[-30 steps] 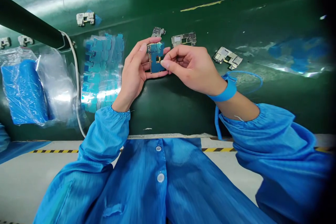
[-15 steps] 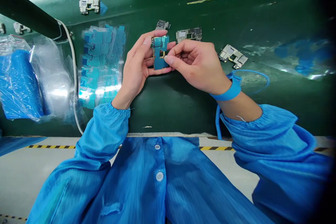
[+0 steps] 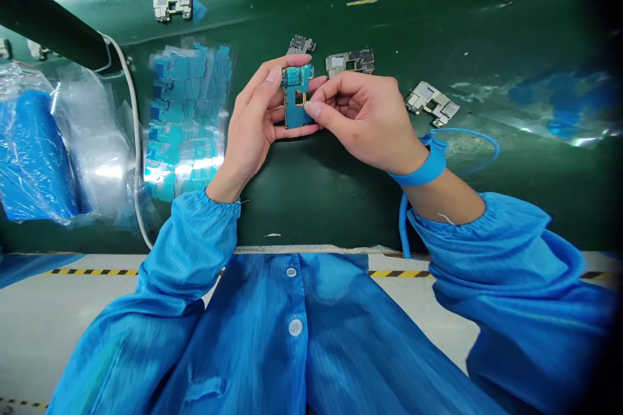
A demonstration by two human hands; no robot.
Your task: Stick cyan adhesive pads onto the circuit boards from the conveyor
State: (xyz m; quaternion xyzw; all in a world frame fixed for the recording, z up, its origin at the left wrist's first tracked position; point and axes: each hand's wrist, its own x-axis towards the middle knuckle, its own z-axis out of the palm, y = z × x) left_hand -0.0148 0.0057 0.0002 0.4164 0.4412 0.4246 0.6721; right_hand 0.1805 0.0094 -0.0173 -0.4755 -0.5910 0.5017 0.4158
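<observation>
Held up over the bench, a small circuit board (image 3: pixel 295 118) has its face mostly covered by blue film, with a cut-out near its middle. My left hand (image 3: pixel 255 104) is closed around the board from the left, thumb on its upper left edge and fingers behind and below it. From the right, my right hand (image 3: pixel 365 113) pinches the board's right edge beside the cut-out, thumb and forefinger together. Whether these fingertips grip film, board or both is hidden. Just behind the hands lie a small dark board (image 3: pixel 302 44) and a larger grey circuit board (image 3: pixel 349 63).
Sheets of blue film pieces (image 3: pixel 187 117) lie to the left, beside a white cable (image 3: pixel 137 142) and clear bags (image 3: pixel 39 149). Other circuit boards lie at the back left (image 3: pixel 172 6) and right (image 3: pixel 432 104). A blue wrist strap (image 3: pixel 423 168) with a coiled cord circles my right wrist.
Both hands keep nearly the same hold on the board, which seems tilted slightly so its film looks brighter. The view has shifted a little.
</observation>
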